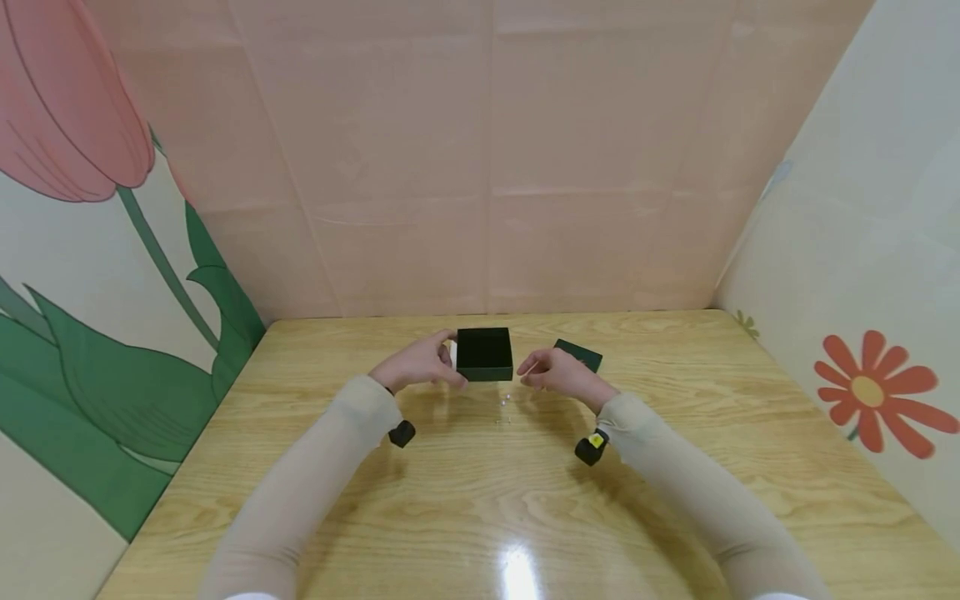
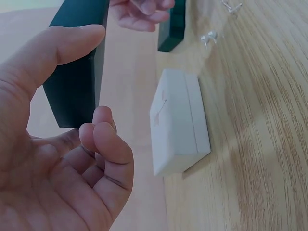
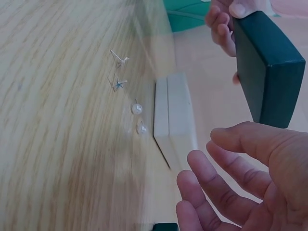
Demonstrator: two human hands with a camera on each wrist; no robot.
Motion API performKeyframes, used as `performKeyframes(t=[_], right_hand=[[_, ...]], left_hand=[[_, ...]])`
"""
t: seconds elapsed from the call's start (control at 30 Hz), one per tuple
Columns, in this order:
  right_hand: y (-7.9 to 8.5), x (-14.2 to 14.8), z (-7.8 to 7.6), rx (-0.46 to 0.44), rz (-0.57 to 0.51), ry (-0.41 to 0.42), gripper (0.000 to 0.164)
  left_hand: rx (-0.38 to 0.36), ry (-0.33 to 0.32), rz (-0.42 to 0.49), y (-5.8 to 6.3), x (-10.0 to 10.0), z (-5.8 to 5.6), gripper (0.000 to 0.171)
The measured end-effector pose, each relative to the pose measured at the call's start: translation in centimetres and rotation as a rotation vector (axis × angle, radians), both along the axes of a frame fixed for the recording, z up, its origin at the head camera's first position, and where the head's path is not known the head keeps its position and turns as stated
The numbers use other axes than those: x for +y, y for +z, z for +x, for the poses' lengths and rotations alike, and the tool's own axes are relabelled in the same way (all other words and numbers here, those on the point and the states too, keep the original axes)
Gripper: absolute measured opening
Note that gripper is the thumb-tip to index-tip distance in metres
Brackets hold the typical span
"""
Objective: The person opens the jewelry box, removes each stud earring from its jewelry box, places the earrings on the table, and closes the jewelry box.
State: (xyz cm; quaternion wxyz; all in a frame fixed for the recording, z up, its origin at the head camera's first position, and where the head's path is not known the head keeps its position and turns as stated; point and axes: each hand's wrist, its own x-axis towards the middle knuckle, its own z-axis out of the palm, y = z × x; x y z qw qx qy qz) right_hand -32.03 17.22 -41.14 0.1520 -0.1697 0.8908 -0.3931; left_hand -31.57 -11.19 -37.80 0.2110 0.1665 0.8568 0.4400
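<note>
My left hand grips a dark green box by its left side, thumb on the near edge, and holds it up above the table. In the head view the box's dark hollow inside faces me. My right hand is just right of the box, its fingers loosely bent with nothing between them. Below the held box, a closed white box lies on the table, mostly hidden in the head view. Pearl stud earrings and star-shaped earrings lie beside the white box, on my side of it.
A dark green lid lies on the wooden table behind my right hand, which partly covers it. A pink wall rises at the table's far edge. Panels with painted flowers stand on both sides.
</note>
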Motion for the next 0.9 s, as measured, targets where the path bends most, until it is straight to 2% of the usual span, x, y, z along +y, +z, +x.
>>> performKeyframes(t=[0.17,0.4,0.7,0.8,0.9], right_hand=[[0.2,0.5,-0.1,0.03,0.019,0.001,0.022],[-0.1,1.6,-0.7,0.186,0.118,0.055,0.032],[-0.4,3.1,-1.6,0.348,0.341,0.074,0.074],[-0.5,3.5,-1.6,0.359,0.386,0.063,0.083],[-0.8,4.1,-1.8,0.333,0.418,0.059,0.09]], left_hand=[[0.005,0.004,-0.009,0.3,0.0,0.2,0.099],[0.009,0.009,-0.011,0.4,0.0,0.2,0.098],[0.011,0.005,-0.006,0.3,-0.1,0.1,0.099],[0.012,0.005,-0.006,0.2,-0.1,0.1,0.099],[0.012,0.006,-0.004,0.1,-0.1,0.0,0.098]])
